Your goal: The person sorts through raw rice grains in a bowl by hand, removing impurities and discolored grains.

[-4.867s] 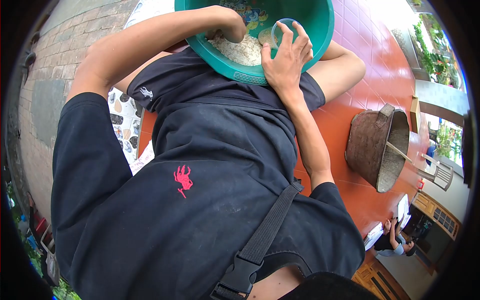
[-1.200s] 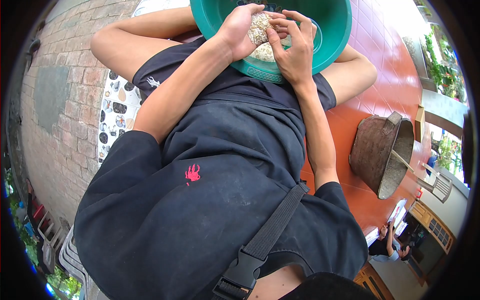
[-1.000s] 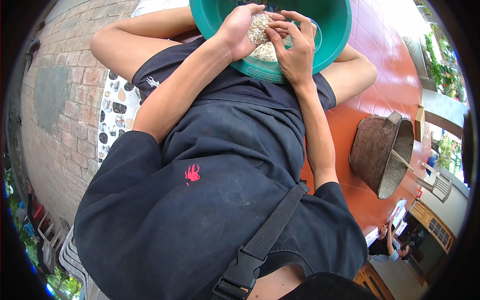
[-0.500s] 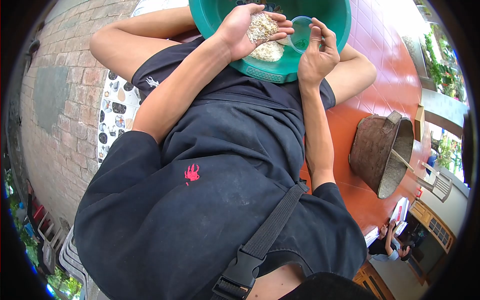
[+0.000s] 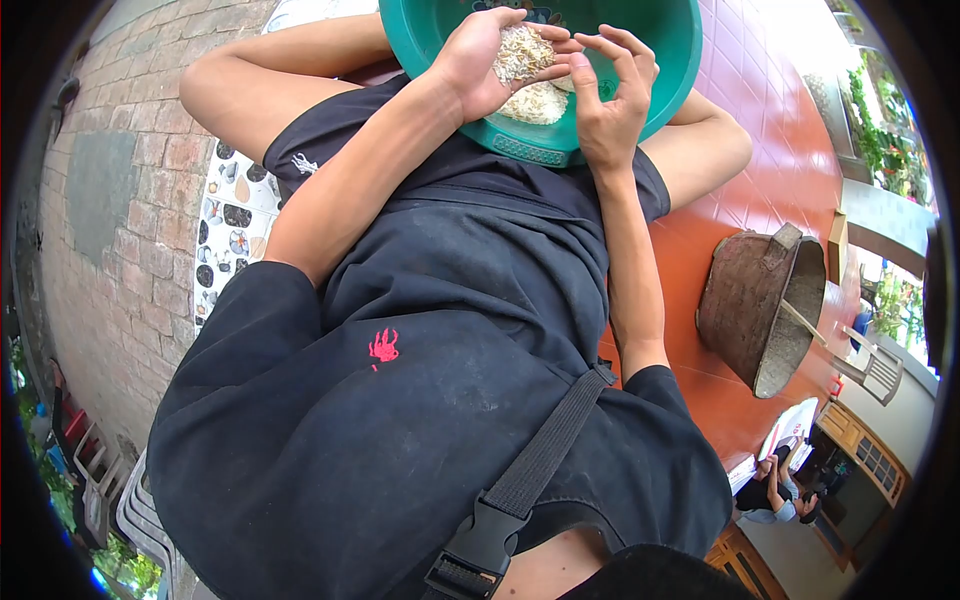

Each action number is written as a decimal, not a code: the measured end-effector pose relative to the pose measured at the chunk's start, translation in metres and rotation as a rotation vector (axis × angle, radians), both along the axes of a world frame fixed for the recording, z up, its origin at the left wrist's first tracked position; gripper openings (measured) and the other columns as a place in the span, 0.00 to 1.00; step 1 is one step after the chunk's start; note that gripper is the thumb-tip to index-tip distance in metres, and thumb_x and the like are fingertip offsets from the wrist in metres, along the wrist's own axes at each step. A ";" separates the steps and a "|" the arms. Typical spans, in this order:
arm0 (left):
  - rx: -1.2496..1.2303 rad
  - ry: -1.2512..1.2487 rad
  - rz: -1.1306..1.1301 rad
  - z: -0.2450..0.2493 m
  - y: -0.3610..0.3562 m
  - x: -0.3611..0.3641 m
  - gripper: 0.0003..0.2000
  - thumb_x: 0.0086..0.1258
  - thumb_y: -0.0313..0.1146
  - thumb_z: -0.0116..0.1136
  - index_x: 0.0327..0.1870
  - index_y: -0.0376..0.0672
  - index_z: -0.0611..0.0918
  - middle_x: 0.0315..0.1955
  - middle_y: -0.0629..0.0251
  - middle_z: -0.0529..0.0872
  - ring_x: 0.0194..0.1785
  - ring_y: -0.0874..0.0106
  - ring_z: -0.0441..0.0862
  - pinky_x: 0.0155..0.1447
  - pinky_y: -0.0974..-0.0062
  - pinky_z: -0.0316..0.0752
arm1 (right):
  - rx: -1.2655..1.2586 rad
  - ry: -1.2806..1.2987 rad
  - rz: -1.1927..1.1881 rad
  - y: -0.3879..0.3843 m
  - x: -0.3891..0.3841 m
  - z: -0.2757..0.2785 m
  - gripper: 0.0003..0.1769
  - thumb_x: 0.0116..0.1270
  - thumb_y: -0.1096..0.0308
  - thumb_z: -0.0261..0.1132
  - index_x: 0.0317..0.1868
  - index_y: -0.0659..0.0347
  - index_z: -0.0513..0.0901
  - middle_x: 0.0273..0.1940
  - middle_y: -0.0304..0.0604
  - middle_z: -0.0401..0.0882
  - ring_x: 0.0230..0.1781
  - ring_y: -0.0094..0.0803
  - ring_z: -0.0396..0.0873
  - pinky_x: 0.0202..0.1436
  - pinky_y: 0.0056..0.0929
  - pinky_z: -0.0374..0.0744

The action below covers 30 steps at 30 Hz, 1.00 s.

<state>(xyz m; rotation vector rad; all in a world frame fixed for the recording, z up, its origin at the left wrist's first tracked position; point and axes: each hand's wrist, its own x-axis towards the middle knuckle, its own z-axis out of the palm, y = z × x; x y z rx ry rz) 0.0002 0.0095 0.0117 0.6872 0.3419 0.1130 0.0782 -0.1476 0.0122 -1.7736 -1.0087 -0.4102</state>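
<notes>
My left hand [image 5: 482, 62] is palm up over a green plastic basin [image 5: 685, 60], cupping a small heap of rice grains [image 5: 524, 54], some of them brownish. Beside it my right hand [image 5: 614, 100] reaches in from the right with fingers apart, its thumb and index tips close to the left fingertips. Nothing is visible between them. Below the hands, a pile of paler rice [image 5: 536, 104] lies in the basin, partly hidden by my left hand. The basin rests at my lap between bent knees.
A large worn tub [image 5: 745, 300] with a stick in it stands on the red tiled floor [image 5: 665, 290] to the right. Brick paving [image 5: 160, 170] lies to the left. A person [image 5: 775, 495] is in the background at lower right, near a white chair [image 5: 882, 372].
My right hand has shifted left toward my left fingertips. The clear round object with a bluish rim by its fingers is no longer visible. My left hand stays in place with the rice.
</notes>
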 end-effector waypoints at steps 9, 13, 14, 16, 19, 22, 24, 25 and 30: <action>0.079 0.056 -0.038 0.001 0.001 -0.003 0.25 0.87 0.43 0.30 0.62 0.36 0.81 0.53 0.57 0.88 0.59 0.65 0.86 0.70 0.60 0.74 | -0.225 -0.151 0.046 0.005 -0.003 -0.003 0.14 0.63 0.63 0.77 0.49 0.51 0.92 0.61 0.45 0.79 0.64 0.46 0.69 0.69 0.42 0.66; 0.109 0.018 -0.071 -0.003 0.002 -0.002 0.25 0.87 0.43 0.31 0.62 0.35 0.81 0.51 0.57 0.89 0.58 0.64 0.87 0.68 0.62 0.75 | -0.214 -0.130 0.049 0.005 -0.004 -0.004 0.12 0.64 0.64 0.77 0.48 0.52 0.92 0.60 0.45 0.80 0.63 0.45 0.71 0.68 0.43 0.68; 0.126 0.027 -0.064 -0.003 0.002 -0.002 0.25 0.87 0.43 0.31 0.62 0.35 0.81 0.51 0.56 0.89 0.57 0.63 0.87 0.68 0.61 0.75 | -0.205 -0.127 0.053 0.006 -0.004 -0.003 0.12 0.64 0.64 0.77 0.47 0.52 0.92 0.60 0.45 0.80 0.63 0.45 0.72 0.68 0.42 0.68; 0.143 0.037 -0.058 -0.003 0.002 -0.002 0.25 0.87 0.42 0.31 0.62 0.35 0.81 0.51 0.56 0.89 0.56 0.63 0.88 0.68 0.61 0.75 | -0.197 -0.124 0.057 0.006 -0.004 -0.003 0.11 0.64 0.64 0.77 0.46 0.53 0.92 0.59 0.45 0.81 0.62 0.45 0.73 0.67 0.42 0.68; 0.129 0.012 -0.084 -0.004 0.003 -0.002 0.24 0.87 0.42 0.33 0.61 0.36 0.81 0.51 0.57 0.89 0.56 0.64 0.88 0.66 0.62 0.76 | -0.184 -0.129 0.056 0.006 -0.004 -0.003 0.11 0.64 0.64 0.77 0.46 0.54 0.92 0.57 0.45 0.82 0.60 0.44 0.74 0.66 0.42 0.69; 0.101 0.007 -0.082 -0.004 0.001 -0.002 0.23 0.87 0.42 0.34 0.61 0.36 0.81 0.51 0.59 0.89 0.55 0.66 0.87 0.65 0.64 0.77 | -0.185 -0.140 0.063 0.005 -0.003 -0.003 0.09 0.64 0.64 0.77 0.44 0.54 0.92 0.56 0.45 0.83 0.60 0.43 0.75 0.66 0.42 0.70; 0.156 0.041 -0.034 -0.004 0.000 -0.002 0.22 0.87 0.42 0.35 0.61 0.37 0.81 0.51 0.61 0.89 0.55 0.68 0.86 0.65 0.65 0.78 | -0.168 -0.143 0.065 0.005 -0.003 -0.004 0.07 0.65 0.65 0.76 0.42 0.55 0.93 0.55 0.43 0.84 0.59 0.42 0.76 0.64 0.41 0.71; 0.156 0.041 -0.034 -0.004 0.000 -0.002 0.22 0.87 0.42 0.35 0.61 0.37 0.81 0.51 0.61 0.89 0.55 0.68 0.86 0.65 0.65 0.78 | -0.168 -0.143 0.065 0.006 -0.003 -0.004 0.07 0.65 0.65 0.76 0.42 0.55 0.93 0.55 0.43 0.84 0.59 0.42 0.76 0.64 0.41 0.71; 0.137 0.016 -0.038 -0.005 0.001 -0.002 0.22 0.87 0.41 0.36 0.59 0.37 0.82 0.50 0.62 0.89 0.54 0.70 0.86 0.64 0.65 0.79 | -0.147 -0.129 0.064 0.006 -0.002 -0.004 0.06 0.66 0.67 0.76 0.42 0.57 0.93 0.56 0.41 0.85 0.58 0.42 0.76 0.63 0.40 0.73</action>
